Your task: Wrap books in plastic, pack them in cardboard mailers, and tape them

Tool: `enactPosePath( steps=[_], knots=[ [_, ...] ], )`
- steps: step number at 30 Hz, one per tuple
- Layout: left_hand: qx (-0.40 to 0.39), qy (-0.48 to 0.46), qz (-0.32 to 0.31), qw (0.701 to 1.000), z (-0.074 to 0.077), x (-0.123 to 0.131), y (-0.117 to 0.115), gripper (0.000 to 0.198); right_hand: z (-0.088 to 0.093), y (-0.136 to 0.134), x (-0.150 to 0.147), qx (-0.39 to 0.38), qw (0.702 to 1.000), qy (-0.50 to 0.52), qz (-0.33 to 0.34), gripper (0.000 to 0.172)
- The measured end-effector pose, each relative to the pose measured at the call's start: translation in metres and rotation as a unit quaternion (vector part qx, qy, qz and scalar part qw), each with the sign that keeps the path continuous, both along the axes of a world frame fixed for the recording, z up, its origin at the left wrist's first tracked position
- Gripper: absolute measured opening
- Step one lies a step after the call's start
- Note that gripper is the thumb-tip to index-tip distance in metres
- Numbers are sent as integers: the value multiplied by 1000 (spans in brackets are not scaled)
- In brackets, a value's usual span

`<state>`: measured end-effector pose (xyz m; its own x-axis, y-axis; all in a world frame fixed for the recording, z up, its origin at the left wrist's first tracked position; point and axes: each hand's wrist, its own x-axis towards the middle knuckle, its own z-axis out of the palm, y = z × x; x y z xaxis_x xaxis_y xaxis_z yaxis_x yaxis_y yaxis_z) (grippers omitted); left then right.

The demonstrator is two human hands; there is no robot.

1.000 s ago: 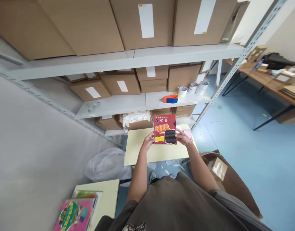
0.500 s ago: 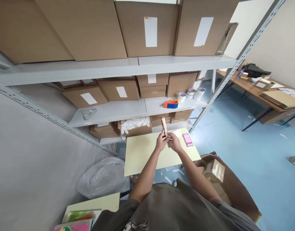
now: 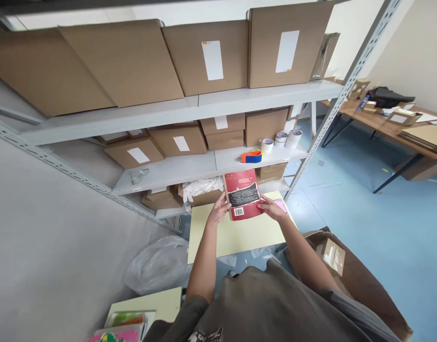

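The red book [image 3: 244,209] is between my two hands, directly in front of me, so neither hand has any way to go to reach it. My left hand [image 3: 219,209] pinches its left side and my right hand [image 3: 271,207] its right side, both closed on the edges at about the same level, nearer the book's close end than its far end. The hands stand apart by the book's own width and do not touch each other.

Its long axis runs away from me, the far end leaning a little to the left. The barcode side faces me, with the barcode at the close end by my left hand.

I judge the book to be held up off the pale worktop [image 3: 236,237], over the middle of its back edge and well back from the front corners. A pink item [image 3: 281,205] lies near the worktop's back right corner, partly hidden by my right hand, which is the nearer one to it.
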<state>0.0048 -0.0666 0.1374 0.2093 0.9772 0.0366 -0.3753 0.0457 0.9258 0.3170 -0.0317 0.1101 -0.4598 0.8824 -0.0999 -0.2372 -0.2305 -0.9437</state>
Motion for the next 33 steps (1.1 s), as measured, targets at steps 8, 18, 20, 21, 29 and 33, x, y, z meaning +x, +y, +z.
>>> enactPosePath(
  steps=[8, 18, 20, 21, 29, 33],
  knots=[
    [-43, 67, 84, 993, -11, 2, 5, 101, 17, -7, 9, -37, 995, 86, 17, 59],
    [42, 174, 151, 972, -11, 104, 2, 94, 27, -19, -39, 154, 987, -45, 26, 50],
    [25, 154, 181, 971, -8, 106, 0, 96, 23, -21, -45, 203, 976, -64, 44, 59],
    [16, 134, 189, 973, -5, 101, -1, 95, 21, -18, -43, 223, 971, -75, 41, 63],
    [-22, -30, 87, 995, 14, 46, -10, 99, 21, 30, 14, 66, 982, -139, -108, 79],
    [-30, -19, 89, 995, 11, 44, -18, 100, 25, 29, 23, -13, 1000, -23, -6, 56]
  ],
)
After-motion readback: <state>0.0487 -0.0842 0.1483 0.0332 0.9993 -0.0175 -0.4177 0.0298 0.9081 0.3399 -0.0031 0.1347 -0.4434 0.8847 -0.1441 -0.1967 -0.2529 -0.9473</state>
